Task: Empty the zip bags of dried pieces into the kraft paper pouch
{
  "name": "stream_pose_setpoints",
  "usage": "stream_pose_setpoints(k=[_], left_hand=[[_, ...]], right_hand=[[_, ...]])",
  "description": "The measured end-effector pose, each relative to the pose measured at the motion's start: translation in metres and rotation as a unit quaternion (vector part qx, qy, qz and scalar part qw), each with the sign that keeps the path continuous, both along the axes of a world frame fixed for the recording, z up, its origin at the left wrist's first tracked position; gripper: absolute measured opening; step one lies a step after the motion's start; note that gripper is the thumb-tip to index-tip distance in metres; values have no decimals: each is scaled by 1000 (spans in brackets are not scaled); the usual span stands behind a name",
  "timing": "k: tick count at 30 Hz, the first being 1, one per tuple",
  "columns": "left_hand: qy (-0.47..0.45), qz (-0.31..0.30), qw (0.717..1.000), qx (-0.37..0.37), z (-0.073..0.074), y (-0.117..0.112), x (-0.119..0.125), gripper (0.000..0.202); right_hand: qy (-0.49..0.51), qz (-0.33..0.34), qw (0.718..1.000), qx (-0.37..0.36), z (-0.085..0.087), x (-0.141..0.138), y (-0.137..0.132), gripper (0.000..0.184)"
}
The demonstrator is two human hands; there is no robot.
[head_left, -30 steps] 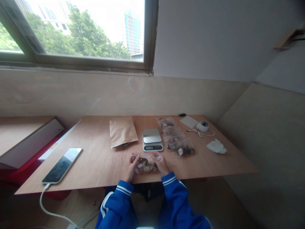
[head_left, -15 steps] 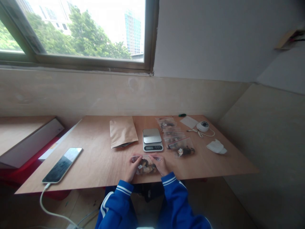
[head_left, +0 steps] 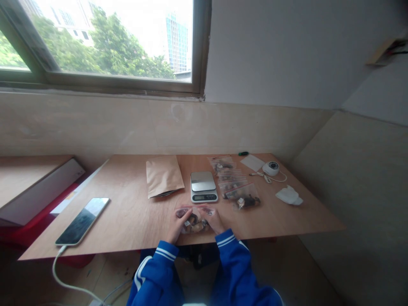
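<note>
Near the table's front edge lies a clear zip bag (head_left: pixel 195 227) with brown and dark pieces and a small white label inside. My left hand (head_left: pixel 177 222) grips the bag's upper left part, its thumb on top. On the bag's upper right part my right hand (head_left: pixel 213 220) is closed in the same way, with the thumb pointing inward. Some of the fingers are hidden behind the plastic. Just beyond the bag stands a kitchen scale (head_left: pixel 204 187) with a bare silver plate and a dark display.
Left of the scale lies a brown paper pouch (head_left: pixel 164 175). Several filled zip bags (head_left: pixel 244 197) overlap to its right. Farther right are a white camera (head_left: pixel 270 168) with a cable and a crumpled white tissue (head_left: pixel 289 195). A phone (head_left: pixel 83 222) with a charging cable lies at left.
Both thumbs have shifted slightly along the top of the bag, which remains in my hands. The other things on the table have not moved.
</note>
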State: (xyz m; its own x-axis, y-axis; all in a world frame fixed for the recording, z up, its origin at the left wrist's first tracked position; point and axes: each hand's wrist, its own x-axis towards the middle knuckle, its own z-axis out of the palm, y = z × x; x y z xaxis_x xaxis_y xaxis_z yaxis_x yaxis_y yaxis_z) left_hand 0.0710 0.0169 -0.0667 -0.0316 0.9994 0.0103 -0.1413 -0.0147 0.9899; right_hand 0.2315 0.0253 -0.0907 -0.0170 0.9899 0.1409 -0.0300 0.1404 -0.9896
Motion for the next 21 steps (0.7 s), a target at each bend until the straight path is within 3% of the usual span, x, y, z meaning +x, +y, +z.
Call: stream_pose_setpoints(k=[6,14,21], left_hand=[[-2,-10,1000,-13,10,-3,2,25],[35,14,999,22,2,-1,0,21],[23,-6,1000,9,4,-1,1,24]], right_hand=[[-2,-32,999,-2,-5,-4,0,26],[2,-82,997,8,-9,-14,-1,23],[4,-37,999,2,-9,-12,-1,28]])
